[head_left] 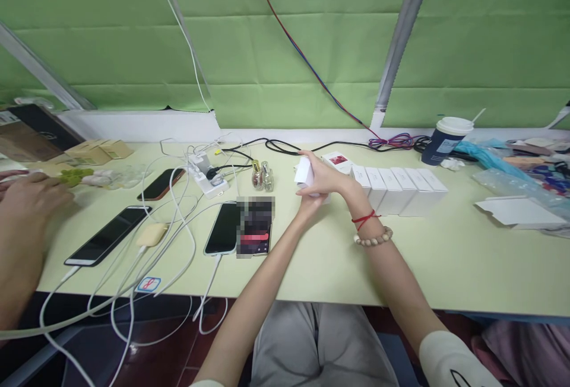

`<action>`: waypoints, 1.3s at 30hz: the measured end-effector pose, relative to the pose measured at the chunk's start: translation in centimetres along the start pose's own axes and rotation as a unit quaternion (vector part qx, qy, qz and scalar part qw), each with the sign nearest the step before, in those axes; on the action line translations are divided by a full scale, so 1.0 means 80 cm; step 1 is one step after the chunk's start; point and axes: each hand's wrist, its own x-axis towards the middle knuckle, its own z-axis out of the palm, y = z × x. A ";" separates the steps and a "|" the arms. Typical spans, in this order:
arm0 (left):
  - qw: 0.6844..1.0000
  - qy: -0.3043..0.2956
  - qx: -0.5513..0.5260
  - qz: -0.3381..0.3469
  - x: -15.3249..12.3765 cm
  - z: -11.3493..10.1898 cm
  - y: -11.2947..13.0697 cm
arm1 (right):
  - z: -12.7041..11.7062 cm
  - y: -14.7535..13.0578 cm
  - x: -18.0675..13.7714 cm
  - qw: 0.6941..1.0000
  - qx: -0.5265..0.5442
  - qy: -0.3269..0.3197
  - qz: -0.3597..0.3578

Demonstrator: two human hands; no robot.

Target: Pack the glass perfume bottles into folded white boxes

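Both my hands meet at the middle of the pale green table [320, 262] around a small white box [304, 172]. My right hand [327, 178], with a red string and a bead bracelet on its wrist, grips the box from above and the right. My left hand [310, 202] is mostly hidden under it and supports the box from below. Just right of my hands stands a row of several identical white boxes [398, 190]. A small box with a red picture [338, 161] lies behind them.
Two little glass bottles [262, 176] stand left of my hands. Phones [109, 234] [224, 228] [161, 183] lie charging on white cables from a power strip [208, 175]. Another person's hand [27, 197] rests at far left. A lidded cup [445, 139] and flat white card [519, 212] sit at right.
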 end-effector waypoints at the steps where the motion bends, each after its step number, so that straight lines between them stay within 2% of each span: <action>1: 1.000 -0.002 -0.005 -0.003 -0.001 0.000 0.000 | 0.001 0.002 0.001 1.000 0.002 0.001 0.003; 10: 0.997 -0.032 -0.067 -0.022 -0.005 -0.003 0.002 | -0.001 0.013 0.003 0.999 0.029 0.007 -0.014; 19: 0.998 -0.012 -0.045 -0.046 -0.005 0.000 0.004 | -0.003 0.001 0.001 1.000 0.022 -0.020 -0.008; 27: 0.998 -0.011 -0.027 -0.062 -0.004 0.005 0.011 | -0.004 0.007 0.001 0.999 0.029 -0.038 -0.001; 36: 0.998 0.042 0.006 -0.054 0.005 0.009 -0.002 | -0.013 0.005 -0.006 0.995 0.071 -0.071 0.011; 39: 0.997 0.069 0.032 -0.013 0.005 0.006 -0.004 | -0.020 0.003 -0.008 0.993 0.097 -0.065 0.017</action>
